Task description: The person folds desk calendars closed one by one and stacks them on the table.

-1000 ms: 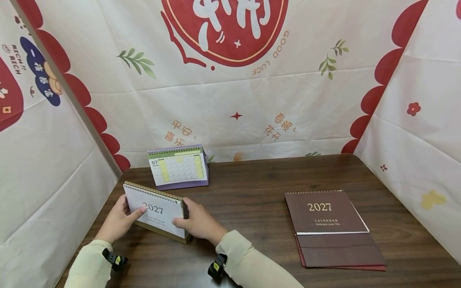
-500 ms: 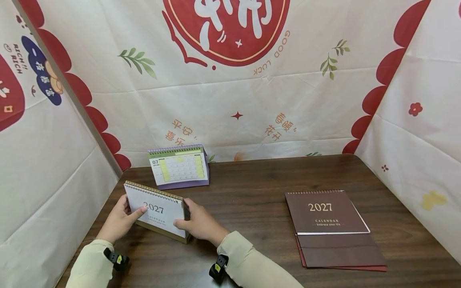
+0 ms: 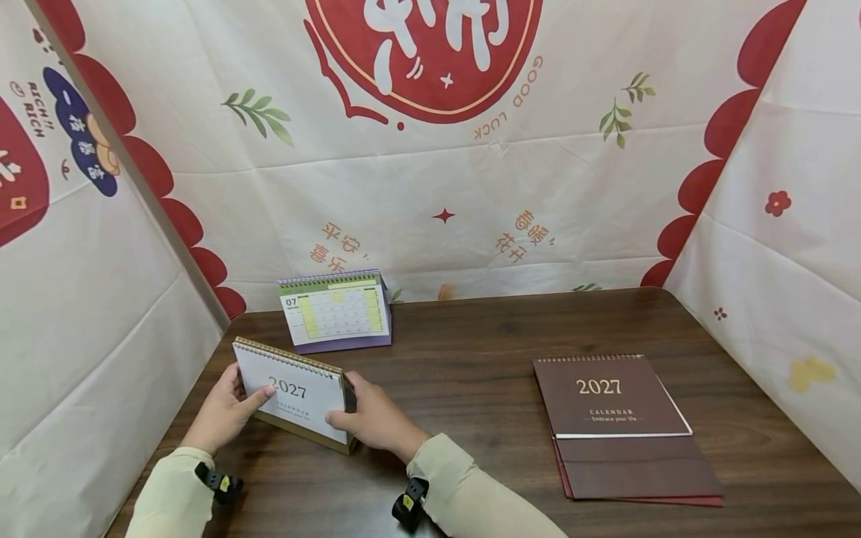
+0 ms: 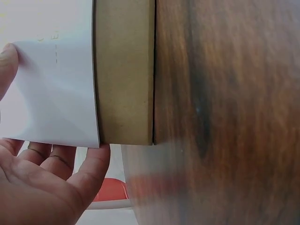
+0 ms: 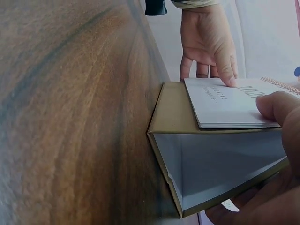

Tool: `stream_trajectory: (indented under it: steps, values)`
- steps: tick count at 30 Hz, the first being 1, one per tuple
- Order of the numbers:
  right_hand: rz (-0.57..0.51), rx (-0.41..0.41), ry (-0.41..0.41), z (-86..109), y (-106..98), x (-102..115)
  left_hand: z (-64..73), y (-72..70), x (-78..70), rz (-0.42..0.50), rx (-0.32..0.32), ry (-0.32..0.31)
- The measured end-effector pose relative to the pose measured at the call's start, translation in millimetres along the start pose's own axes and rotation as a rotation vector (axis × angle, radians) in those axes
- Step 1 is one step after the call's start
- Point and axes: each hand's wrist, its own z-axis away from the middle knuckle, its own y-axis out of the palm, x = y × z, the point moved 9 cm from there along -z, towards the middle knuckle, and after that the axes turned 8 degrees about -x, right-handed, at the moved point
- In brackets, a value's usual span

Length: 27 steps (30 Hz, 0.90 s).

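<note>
A white desk calendar (image 3: 296, 400) marked 2027, on a tan folded stand (image 4: 124, 75), stands upright at the table's left front. My left hand (image 3: 218, 411) grips its left end, the thumb lying on the white cover and the fingers behind. At the other end my right hand (image 3: 377, 415) holds it, thumb on the front and fingers round the back panel. In the right wrist view the stand's hollow, triangular side shows, its base at the wooden tabletop. Gold spiral binding runs along the top edge.
Behind it stands a purple and green desk calendar (image 3: 336, 314) showing month 07. A brown 2027 calendar (image 3: 612, 403) lies at the right of the wooden table (image 3: 464, 388). White printed cloth (image 3: 437, 172) walls the back and both sides.
Both hands keep the same hold on the white calendar, which stays in place. The whole head view has shifted very slightly; nothing else visibly moves.
</note>
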Motion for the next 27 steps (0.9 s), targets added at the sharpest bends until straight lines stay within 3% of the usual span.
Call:
stream_trajectory:
  steps: [7, 13, 20, 27]
  values:
    - [-0.012, 0.029, -0.025, -2.2, -3.9, 1.4, 3.2, -1.6, -7.4, -0.023, -0.035, 0.007]
    - [-0.028, 0.016, 0.002, 1.6, -16.4, 0.6, 17.5, 1.8, -21.5, -0.068, -0.093, -0.038]
    - [-0.076, 0.008, -0.039, 13.4, -49.4, 8.3, 34.4, 13.4, -56.8, -0.05, -0.203, -0.065]
    - [-0.082, -0.018, -0.076, 22.9, -89.7, 9.8, 35.2, 37.0, -95.7, 0.029, -0.22, -0.036]
